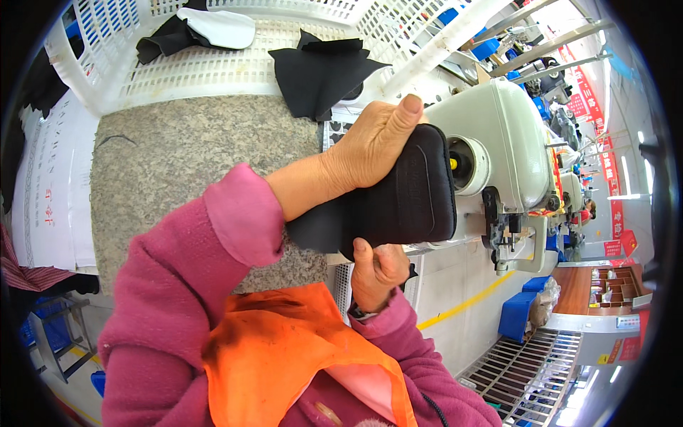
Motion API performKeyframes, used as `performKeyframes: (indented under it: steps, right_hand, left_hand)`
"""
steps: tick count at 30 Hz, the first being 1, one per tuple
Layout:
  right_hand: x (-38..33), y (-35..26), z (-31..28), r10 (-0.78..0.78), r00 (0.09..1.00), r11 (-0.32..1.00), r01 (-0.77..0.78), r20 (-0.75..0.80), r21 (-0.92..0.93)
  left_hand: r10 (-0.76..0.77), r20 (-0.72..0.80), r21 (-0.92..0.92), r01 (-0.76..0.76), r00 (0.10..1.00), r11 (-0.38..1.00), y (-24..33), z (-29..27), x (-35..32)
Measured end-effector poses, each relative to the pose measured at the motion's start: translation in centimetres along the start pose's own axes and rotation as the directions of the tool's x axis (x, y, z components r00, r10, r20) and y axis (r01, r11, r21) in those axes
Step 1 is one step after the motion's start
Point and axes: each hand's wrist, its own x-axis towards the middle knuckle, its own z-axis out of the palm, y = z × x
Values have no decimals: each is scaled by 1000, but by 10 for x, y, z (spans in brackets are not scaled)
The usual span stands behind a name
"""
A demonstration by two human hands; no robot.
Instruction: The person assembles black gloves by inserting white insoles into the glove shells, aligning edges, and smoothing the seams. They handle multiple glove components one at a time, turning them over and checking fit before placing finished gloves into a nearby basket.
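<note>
Orange apron fabric [284, 356] lay closest to the lens, bunched over the chest between two magenta sleeves [178, 285]. Above it, both hands held a black padded fabric piece [398, 199] up in the air, in front of the grey speckled worktop [185, 164] and just left of the cream sewing machine [498, 149]. The left hand [370, 146] gripped the piece's upper edge, thumb stretched straight along the top and the palm wrapped against the near side; its other fingers were hidden behind the padding, so how tightly they curled could not be told. The right hand [377, 270] was below, fingers folded in and thumb pressed up against the piece's lower edge, pinching it. The piece had a stitched, rounded right end that overlapped the machine's body in the view.

Farther back, a white plastic crate [213, 64] sat on the worktop's far side, with loose black fabric cut-outs [320, 71] draped over its rim and another black-and-white piece [206, 28] inside. White printed sheets [50, 192] lay at the left.
</note>
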Motion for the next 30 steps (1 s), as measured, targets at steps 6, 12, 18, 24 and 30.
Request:
performKeyframes:
  steps: [6,12,18,24,30]
  right_hand:
    - [-13,10,10,-124,992,992,124,2,-25]
    - [3,-4,9,-142,988,989,144,69,-37]
    - [26,-16,-2,-116,992,993,117,48,-29]
    - [36,-15,-4,-147,988,988,145,52,50]
    - [42,-18,-6,11,999,998,-14,38,58]
  left_hand:
    - [-30,76,-9,31,997,999,-17,-9,-6]
    - [35,100,135,-48,994,990,-28,-18,-6]
    - [3,-66,80,3,998,997,-32,-18,-7]
    - [-87,-89,23,90,992,996,-42,-23,-12]
    - [-111,-166,53,121,980,991,-42,-20,-14]
